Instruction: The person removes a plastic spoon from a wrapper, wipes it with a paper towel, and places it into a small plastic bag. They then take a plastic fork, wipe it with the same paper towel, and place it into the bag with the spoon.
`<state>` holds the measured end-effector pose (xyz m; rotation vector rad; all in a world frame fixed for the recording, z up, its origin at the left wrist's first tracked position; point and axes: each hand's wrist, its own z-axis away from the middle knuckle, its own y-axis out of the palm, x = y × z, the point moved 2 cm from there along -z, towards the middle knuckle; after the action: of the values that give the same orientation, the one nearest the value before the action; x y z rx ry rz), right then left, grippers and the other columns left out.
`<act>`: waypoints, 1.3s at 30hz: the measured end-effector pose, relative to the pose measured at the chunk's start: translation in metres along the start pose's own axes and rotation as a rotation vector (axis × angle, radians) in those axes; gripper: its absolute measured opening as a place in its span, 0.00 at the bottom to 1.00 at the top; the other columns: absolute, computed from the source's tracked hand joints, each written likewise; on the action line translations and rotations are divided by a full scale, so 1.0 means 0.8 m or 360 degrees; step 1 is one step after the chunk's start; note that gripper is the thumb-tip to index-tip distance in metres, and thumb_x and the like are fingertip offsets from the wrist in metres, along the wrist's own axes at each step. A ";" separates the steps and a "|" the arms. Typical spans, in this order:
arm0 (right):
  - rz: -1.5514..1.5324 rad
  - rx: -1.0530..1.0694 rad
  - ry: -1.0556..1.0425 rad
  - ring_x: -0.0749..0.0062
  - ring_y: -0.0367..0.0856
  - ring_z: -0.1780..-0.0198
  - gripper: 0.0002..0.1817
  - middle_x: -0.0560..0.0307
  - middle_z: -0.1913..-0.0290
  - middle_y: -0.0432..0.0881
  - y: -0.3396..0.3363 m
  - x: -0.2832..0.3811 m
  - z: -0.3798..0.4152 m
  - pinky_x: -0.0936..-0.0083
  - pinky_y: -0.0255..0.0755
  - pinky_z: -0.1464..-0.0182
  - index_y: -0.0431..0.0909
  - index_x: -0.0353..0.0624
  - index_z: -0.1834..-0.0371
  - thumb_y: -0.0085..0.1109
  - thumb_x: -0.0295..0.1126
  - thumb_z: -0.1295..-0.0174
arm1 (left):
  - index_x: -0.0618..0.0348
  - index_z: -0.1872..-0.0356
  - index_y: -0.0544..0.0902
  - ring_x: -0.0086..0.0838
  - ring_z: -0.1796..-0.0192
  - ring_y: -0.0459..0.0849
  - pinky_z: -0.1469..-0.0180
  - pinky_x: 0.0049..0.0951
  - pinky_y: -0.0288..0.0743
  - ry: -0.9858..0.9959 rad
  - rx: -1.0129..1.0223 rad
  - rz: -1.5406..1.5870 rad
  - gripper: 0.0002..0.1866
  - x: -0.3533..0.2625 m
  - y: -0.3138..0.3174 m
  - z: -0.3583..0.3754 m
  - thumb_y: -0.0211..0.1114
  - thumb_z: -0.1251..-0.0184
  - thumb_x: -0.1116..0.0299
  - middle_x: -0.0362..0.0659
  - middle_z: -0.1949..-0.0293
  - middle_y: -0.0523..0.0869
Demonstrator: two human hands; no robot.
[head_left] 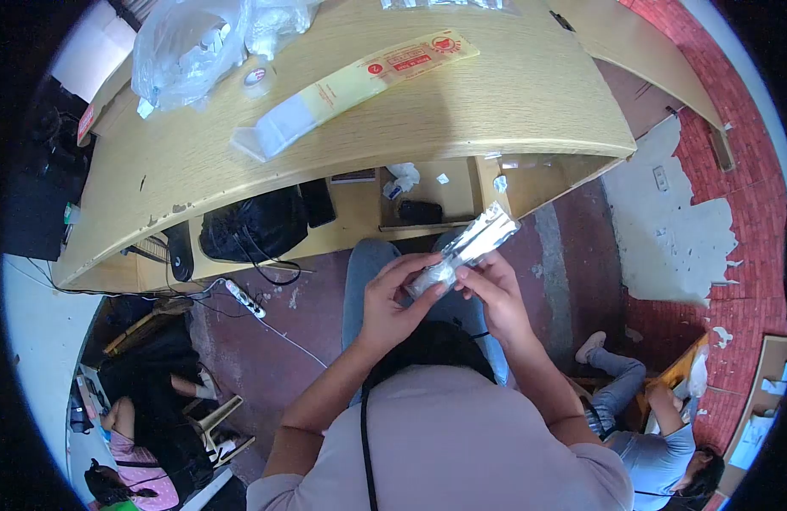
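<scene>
A shiny silver packet [480, 236], crinkled and long, is held over my lap, tilted with its upper end toward the desk. My left hand [399, 298] closes round its lower left part, thumb and fingers on the wrapping. Against its right side my right hand [497, 294] pinches it with thumb and fingers. What the packet contains cannot be made out. Just beyond it is the desk's open drawer [462, 192], which holds a dark object [420, 212] and crumpled white paper [402, 180].
On the desk top [530, 102] lie a long yellow-and-clear plastic sleeve [359, 89], a tape roll [258, 82] and a plastic bag [189, 55]. A black bag [253, 226] sits under it. A power strip [244, 299] is on the floor. Other people sit behind on both sides.
</scene>
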<state>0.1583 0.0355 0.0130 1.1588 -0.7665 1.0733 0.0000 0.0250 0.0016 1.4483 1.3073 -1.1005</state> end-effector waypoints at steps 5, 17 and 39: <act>0.0114 0.0107 0.0040 0.86 0.73 0.71 0.08 0.65 0.69 0.80 0.003 -0.006 -0.005 0.87 0.63 0.71 0.79 0.42 0.63 0.65 0.30 0.45 | 0.62 0.47 0.78 0.27 0.51 0.80 0.52 0.23 0.76 -0.0076 0.0115 -0.0073 0.22 0.006 0.000 0.003 0.69 0.46 0.77 0.46 0.53 0.80; -0.0299 -0.0092 0.0326 0.79 0.78 0.69 0.08 0.61 0.69 0.81 0.005 -0.009 -0.009 0.82 0.67 0.70 0.77 0.40 0.66 0.63 0.23 0.49 | 0.63 0.37 0.59 0.30 0.49 0.79 0.46 0.28 0.73 -0.0129 0.0210 0.0187 0.36 0.008 0.005 0.002 0.68 0.47 0.80 0.46 0.52 0.79; -0.0196 0.0042 0.0246 0.80 0.78 0.66 0.16 0.61 0.63 0.80 -0.007 0.002 -0.005 0.83 0.72 0.66 0.75 0.39 0.53 0.58 0.39 0.38 | 0.61 0.37 0.56 0.30 0.48 0.77 0.45 0.29 0.71 -0.0278 0.0176 0.0396 0.38 0.008 -0.003 -0.007 0.68 0.47 0.80 0.48 0.52 0.77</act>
<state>0.1638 0.0398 0.0113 1.1162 -0.5550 1.0589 -0.0021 0.0319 -0.0035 1.5126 0.9299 -1.1181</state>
